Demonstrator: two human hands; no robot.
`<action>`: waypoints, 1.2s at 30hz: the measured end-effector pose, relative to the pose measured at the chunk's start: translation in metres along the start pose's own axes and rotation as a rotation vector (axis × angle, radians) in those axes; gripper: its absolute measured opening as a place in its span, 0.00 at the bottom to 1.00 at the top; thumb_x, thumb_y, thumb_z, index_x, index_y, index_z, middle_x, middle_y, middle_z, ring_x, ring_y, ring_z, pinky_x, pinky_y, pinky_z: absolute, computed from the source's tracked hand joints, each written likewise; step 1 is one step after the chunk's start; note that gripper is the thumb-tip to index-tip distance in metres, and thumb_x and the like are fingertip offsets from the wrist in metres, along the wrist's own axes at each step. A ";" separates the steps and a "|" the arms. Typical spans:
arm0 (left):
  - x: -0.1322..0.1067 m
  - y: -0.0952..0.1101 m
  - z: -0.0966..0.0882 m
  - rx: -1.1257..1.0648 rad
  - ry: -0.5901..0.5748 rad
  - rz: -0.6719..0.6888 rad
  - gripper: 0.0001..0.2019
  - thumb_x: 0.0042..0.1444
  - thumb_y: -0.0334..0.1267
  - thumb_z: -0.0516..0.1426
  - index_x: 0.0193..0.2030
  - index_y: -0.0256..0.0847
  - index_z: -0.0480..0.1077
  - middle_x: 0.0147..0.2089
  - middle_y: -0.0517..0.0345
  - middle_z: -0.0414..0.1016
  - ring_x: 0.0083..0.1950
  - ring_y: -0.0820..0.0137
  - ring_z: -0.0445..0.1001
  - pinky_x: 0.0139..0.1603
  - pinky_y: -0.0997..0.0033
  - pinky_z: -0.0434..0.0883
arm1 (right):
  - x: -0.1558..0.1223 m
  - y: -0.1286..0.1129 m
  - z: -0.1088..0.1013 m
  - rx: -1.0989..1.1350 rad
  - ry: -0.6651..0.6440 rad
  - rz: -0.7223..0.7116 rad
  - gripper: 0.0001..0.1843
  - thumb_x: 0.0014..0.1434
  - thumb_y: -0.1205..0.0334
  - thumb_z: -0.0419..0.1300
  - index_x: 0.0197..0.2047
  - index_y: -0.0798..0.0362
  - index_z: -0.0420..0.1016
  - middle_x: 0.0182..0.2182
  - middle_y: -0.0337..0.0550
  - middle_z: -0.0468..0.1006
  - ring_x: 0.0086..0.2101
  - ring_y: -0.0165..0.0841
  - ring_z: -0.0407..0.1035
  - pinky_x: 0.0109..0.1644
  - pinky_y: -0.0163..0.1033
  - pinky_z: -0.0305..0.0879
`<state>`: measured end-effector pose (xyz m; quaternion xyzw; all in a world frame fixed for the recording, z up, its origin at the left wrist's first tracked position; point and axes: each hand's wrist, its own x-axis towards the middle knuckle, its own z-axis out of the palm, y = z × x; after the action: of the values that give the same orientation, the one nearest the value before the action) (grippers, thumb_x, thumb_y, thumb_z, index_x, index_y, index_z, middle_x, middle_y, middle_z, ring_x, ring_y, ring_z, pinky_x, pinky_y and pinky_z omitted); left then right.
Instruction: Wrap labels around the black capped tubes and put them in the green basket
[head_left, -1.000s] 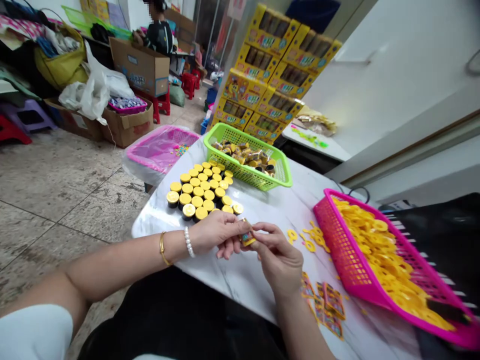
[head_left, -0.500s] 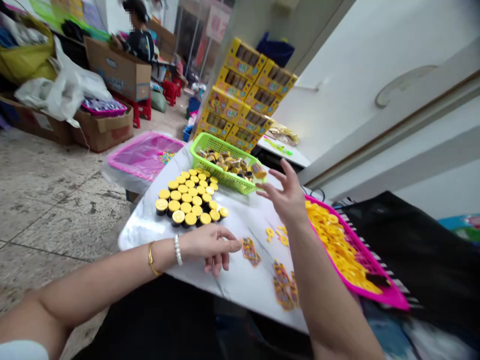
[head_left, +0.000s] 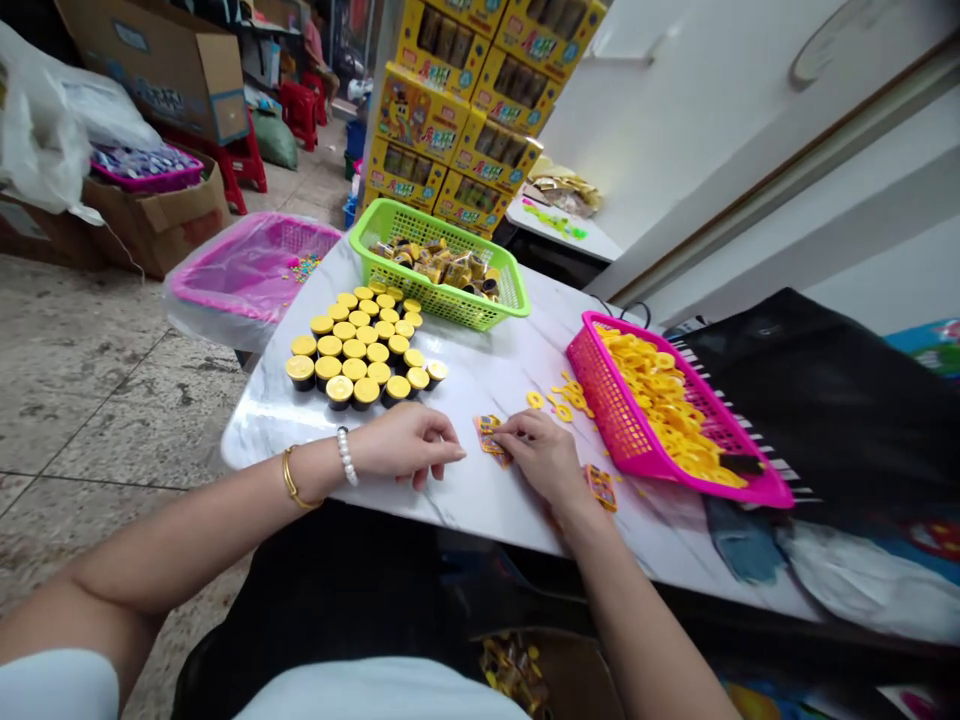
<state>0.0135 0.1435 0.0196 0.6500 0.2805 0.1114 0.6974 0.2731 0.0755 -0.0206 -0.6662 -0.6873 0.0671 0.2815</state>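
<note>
Where your left hand (head_left: 409, 445) rests: palm down by the table's (head_left: 495, 375) near edge, fingers loosely curled, gripping nothing.
Right hand (head_left: 544, 457): palm down, fingertips on the sticker card (head_left: 487, 436); whether they grip it, you cannot tell.
Sticker card: flat between your hands.

The white marble bench (head_left: 480, 380) carries a green basket (head_left: 442, 303) at twelve o'clock, a cluster of yellow-lidded jars (head_left: 360, 352) at ten, a pink basket (head_left: 615, 420) at three, loose yellow rings (head_left: 559, 400) near the middle and a sticker card (head_left: 487, 433) at six.
</note>
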 end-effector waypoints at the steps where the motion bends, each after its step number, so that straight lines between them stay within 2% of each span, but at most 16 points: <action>1: 0.000 0.000 0.000 0.000 0.037 0.012 0.09 0.55 0.42 0.61 0.33 0.37 0.71 0.23 0.60 0.75 0.15 0.76 0.68 0.14 0.81 0.58 | 0.002 -0.001 0.000 -0.006 0.019 -0.018 0.10 0.57 0.58 0.64 0.26 0.50 0.79 0.28 0.42 0.79 0.32 0.36 0.73 0.39 0.43 0.69; 4: -0.006 -0.003 0.005 -0.033 0.212 0.048 0.10 0.57 0.42 0.60 0.32 0.37 0.70 0.23 0.60 0.74 0.16 0.77 0.68 0.15 0.81 0.58 | 0.002 -0.015 -0.005 -0.004 0.093 -0.066 0.08 0.58 0.60 0.64 0.27 0.50 0.80 0.29 0.43 0.80 0.34 0.38 0.73 0.43 0.46 0.70; 8: -0.022 -0.016 0.029 -0.121 0.460 0.144 0.13 0.58 0.47 0.60 0.34 0.37 0.71 0.29 0.58 0.76 0.19 0.78 0.70 0.20 0.80 0.64 | -0.010 -0.056 -0.011 0.043 0.301 -0.203 0.04 0.60 0.62 0.65 0.34 0.48 0.82 0.34 0.42 0.78 0.37 0.36 0.74 0.44 0.44 0.72; 10: -0.030 -0.023 0.043 -0.139 0.552 0.211 0.14 0.56 0.47 0.63 0.38 0.37 0.74 0.34 0.56 0.77 0.25 0.77 0.72 0.25 0.78 0.68 | -0.019 -0.079 -0.008 0.123 0.311 -0.262 0.03 0.60 0.63 0.66 0.35 0.47 0.82 0.35 0.41 0.78 0.37 0.34 0.75 0.44 0.41 0.74; 12: -0.038 -0.028 0.054 -0.154 0.617 0.266 0.12 0.56 0.45 0.63 0.39 0.37 0.76 0.36 0.55 0.78 0.28 0.75 0.73 0.28 0.77 0.70 | -0.028 -0.100 0.000 0.238 0.295 -0.257 0.02 0.59 0.64 0.67 0.36 0.46 0.82 0.37 0.42 0.78 0.39 0.34 0.76 0.45 0.41 0.74; 13: -0.041 -0.029 0.057 -0.172 0.641 0.281 0.11 0.56 0.44 0.63 0.38 0.37 0.76 0.35 0.55 0.78 0.28 0.75 0.72 0.29 0.77 0.70 | -0.032 -0.109 0.005 0.321 0.291 -0.206 0.03 0.59 0.63 0.67 0.38 0.46 0.82 0.38 0.42 0.79 0.38 0.34 0.76 0.44 0.41 0.75; 15: -0.048 -0.033 0.060 -0.223 0.681 0.280 0.10 0.57 0.42 0.62 0.36 0.36 0.76 0.32 0.56 0.77 0.26 0.76 0.69 0.27 0.77 0.68 | -0.038 -0.121 0.016 0.539 0.223 -0.003 0.11 0.59 0.58 0.68 0.45 0.47 0.80 0.39 0.43 0.80 0.32 0.32 0.76 0.38 0.40 0.75; 17: -0.055 -0.036 0.061 -0.259 0.708 0.260 0.10 0.57 0.42 0.61 0.35 0.35 0.77 0.29 0.56 0.77 0.24 0.76 0.67 0.25 0.77 0.66 | -0.042 -0.129 0.025 0.774 0.046 0.244 0.16 0.59 0.51 0.66 0.47 0.51 0.78 0.35 0.42 0.80 0.24 0.28 0.71 0.28 0.37 0.72; 19: -0.061 -0.040 0.062 -0.250 0.744 0.241 0.10 0.56 0.41 0.62 0.35 0.35 0.77 0.29 0.56 0.77 0.24 0.76 0.68 0.25 0.76 0.66 | -0.045 -0.133 0.033 0.930 -0.131 0.410 0.20 0.58 0.44 0.66 0.38 0.54 0.78 0.25 0.39 0.78 0.18 0.26 0.66 0.22 0.34 0.66; 20: -0.065 -0.042 0.064 -0.234 0.786 0.241 0.10 0.56 0.41 0.62 0.37 0.36 0.76 0.30 0.56 0.77 0.25 0.76 0.68 0.26 0.76 0.67 | -0.045 -0.135 0.036 0.964 -0.168 0.453 0.21 0.57 0.42 0.66 0.33 0.55 0.76 0.21 0.38 0.75 0.17 0.26 0.64 0.21 0.33 0.64; 23: -0.076 -0.043 0.071 -0.138 0.986 0.284 0.11 0.57 0.41 0.62 0.43 0.37 0.75 0.34 0.56 0.76 0.28 0.75 0.70 0.29 0.75 0.69 | -0.049 -0.140 0.042 0.924 -0.068 0.466 0.24 0.57 0.40 0.65 0.26 0.54 0.71 0.14 0.34 0.69 0.16 0.25 0.61 0.19 0.31 0.59; 25: -0.084 -0.041 0.076 -0.043 1.057 0.324 0.08 0.60 0.41 0.60 0.40 0.38 0.75 0.34 0.56 0.75 0.30 0.74 0.71 0.32 0.75 0.69 | -0.052 -0.145 0.043 0.839 0.004 0.411 0.25 0.60 0.40 0.62 0.25 0.53 0.71 0.14 0.33 0.68 0.15 0.25 0.61 0.20 0.31 0.59; 29: -0.094 -0.033 0.084 0.084 1.060 0.367 0.09 0.62 0.40 0.59 0.34 0.40 0.77 0.30 0.56 0.75 0.28 0.73 0.70 0.30 0.75 0.68 | -0.056 -0.153 0.042 0.725 0.045 0.306 0.25 0.63 0.40 0.59 0.25 0.53 0.73 0.14 0.34 0.68 0.15 0.26 0.61 0.20 0.32 0.59; 36: -0.094 -0.036 0.087 0.089 1.059 0.375 0.07 0.59 0.39 0.62 0.38 0.40 0.82 0.30 0.54 0.75 0.28 0.73 0.69 0.30 0.73 0.67 | -0.064 -0.152 0.046 0.622 0.095 0.194 0.24 0.65 0.45 0.58 0.24 0.51 0.71 0.15 0.33 0.67 0.18 0.27 0.61 0.23 0.33 0.59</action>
<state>-0.0243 0.0168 0.0079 0.5729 0.4764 0.5326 0.4016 0.1148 0.0119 -0.0068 -0.6131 -0.5532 0.2693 0.4955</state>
